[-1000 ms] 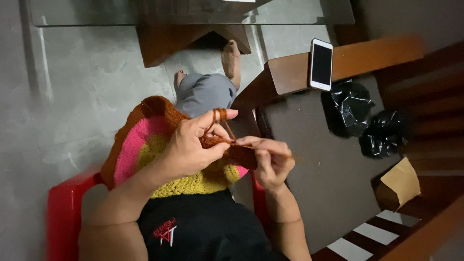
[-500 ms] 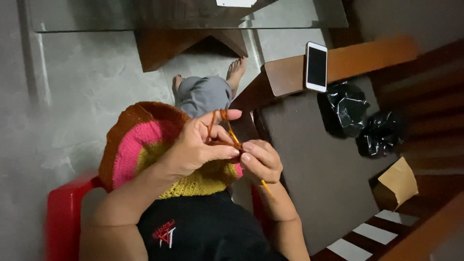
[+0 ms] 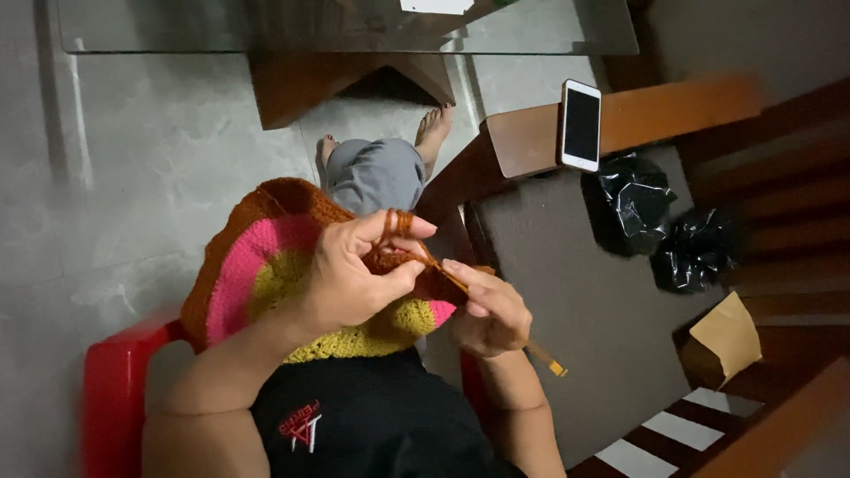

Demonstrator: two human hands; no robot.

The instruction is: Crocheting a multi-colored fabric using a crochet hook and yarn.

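A round crochet piece (image 3: 257, 265) with a brown rim, a pink ring and a yellow centre lies across my lap. My left hand (image 3: 354, 274) pinches its brown edge, with brown yarn (image 3: 397, 221) looped around the raised index finger. My right hand (image 3: 491, 310) grips a crochet hook (image 3: 540, 354); its tan handle sticks out below the fist and the tip works at the brown edge between both hands. I sit on a red plastic chair (image 3: 111, 389).
A white phone (image 3: 581, 124) lies on the wooden arm of a bench (image 3: 655, 115) to my right. Two black plastic bags (image 3: 660, 226) and a brown paper bag (image 3: 726, 341) sit on its grey seat. A glass table (image 3: 345, 26) stands ahead, above my bare feet.
The view has shifted slightly. My right hand has pulled the hook a little down and right, and the left index finger with the yarn has straightened.
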